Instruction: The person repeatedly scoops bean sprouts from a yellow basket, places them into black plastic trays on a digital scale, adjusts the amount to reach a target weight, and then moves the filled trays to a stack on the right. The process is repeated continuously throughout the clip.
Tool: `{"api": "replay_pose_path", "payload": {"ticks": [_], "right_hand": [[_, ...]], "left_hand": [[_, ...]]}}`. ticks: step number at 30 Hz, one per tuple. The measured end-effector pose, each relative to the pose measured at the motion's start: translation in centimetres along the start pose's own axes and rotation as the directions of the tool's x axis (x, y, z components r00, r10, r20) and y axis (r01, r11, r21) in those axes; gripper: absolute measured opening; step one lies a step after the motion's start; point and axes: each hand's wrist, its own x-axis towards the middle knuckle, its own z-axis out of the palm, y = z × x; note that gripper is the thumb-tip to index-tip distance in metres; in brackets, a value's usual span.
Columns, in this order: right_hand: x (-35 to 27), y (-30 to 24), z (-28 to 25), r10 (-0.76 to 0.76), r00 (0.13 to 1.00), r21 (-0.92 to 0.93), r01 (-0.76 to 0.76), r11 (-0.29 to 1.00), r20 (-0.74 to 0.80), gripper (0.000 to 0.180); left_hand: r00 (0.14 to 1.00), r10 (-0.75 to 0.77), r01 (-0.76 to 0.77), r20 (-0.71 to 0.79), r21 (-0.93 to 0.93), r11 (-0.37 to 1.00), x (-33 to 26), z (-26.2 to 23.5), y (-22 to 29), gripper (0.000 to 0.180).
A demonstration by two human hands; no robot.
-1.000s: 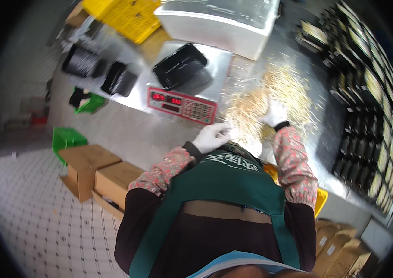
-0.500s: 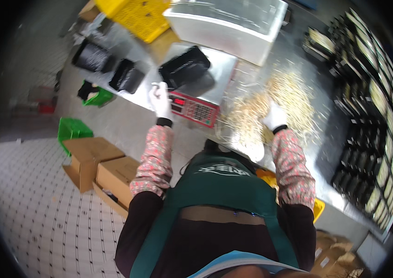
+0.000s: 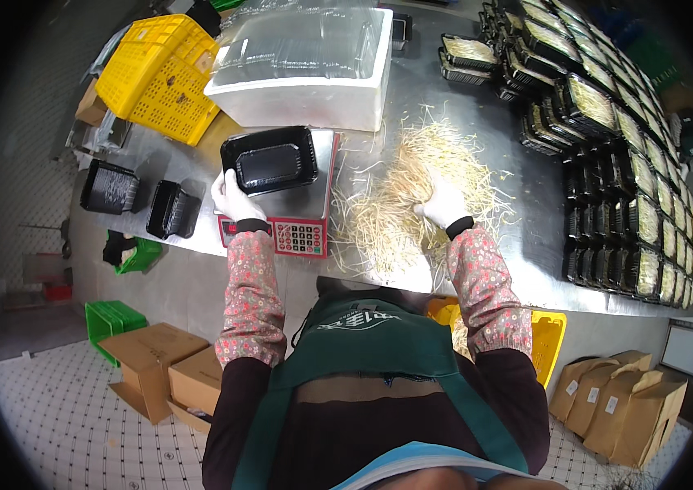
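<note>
In a white glove, my left hand [image 3: 236, 198] pinches the near left edge of a black plastic tray [image 3: 271, 158]. The tray has nothing in it and faces up over the metal plate of a red-framed digital scale [image 3: 302, 237]. My right hand [image 3: 443, 202], gloved too, is pushed into a loose heap of pale bean sprouts [image 3: 444, 155] to the right of the scale. Its fingers curl around some of the strands, which partly hide the fingertips.
Stacked black trays [image 3: 110, 188] and another stack [image 3: 173, 208] lie left of the scale. Behind stand a white foam box [image 3: 297, 102] and a yellow crate [image 3: 163, 77]. Rows of filled packs [image 3: 616, 212] line the right. Cardboard boxes [image 3: 155, 359] sit on the floor.
The view has shifted, bringing more of the right side in. The black tray, tilted before, now lies flatter with its opening upward, my left hand at its edge. My right hand stays in the sprouts.
</note>
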Motion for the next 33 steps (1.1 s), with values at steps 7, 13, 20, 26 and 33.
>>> {"api": "replay_pose_path", "payload": {"ticks": [7,13,20,26,33], "right_hand": [[1.1,-10.0,-3.1,-0.186,0.981,-0.324,0.162,0.932,-0.045,0.060],[3.5,-21.4,0.5,-0.463,0.866,-0.367,0.376,0.851,-0.186,0.036],[6.8,-26.9,10.1,-0.568,0.823,-0.348,0.532,0.772,-0.003,0.062],[8.4,-25.7,16.4,-0.555,0.831,-0.385,0.521,0.762,0.026,0.066],[7.2,-22.9,7.4,-0.585,0.795,-0.349,0.600,0.720,0.161,0.096]], "left_hand": [[0.495,0.552,-0.770,0.671,0.045,0.636,-5.6,7.6,7.4,0.048],[0.234,0.217,-0.846,0.948,0.089,0.526,-5.4,5.6,5.0,0.050],[0.508,-0.158,-0.050,0.847,0.212,0.976,3.9,-2.5,-3.1,0.055],[-0.047,0.117,-0.929,0.992,-0.086,0.359,6.5,-2.5,-0.6,0.066],[0.015,-0.001,-0.962,1.000,0.015,0.274,6.2,-2.4,0.5,0.060]]}}
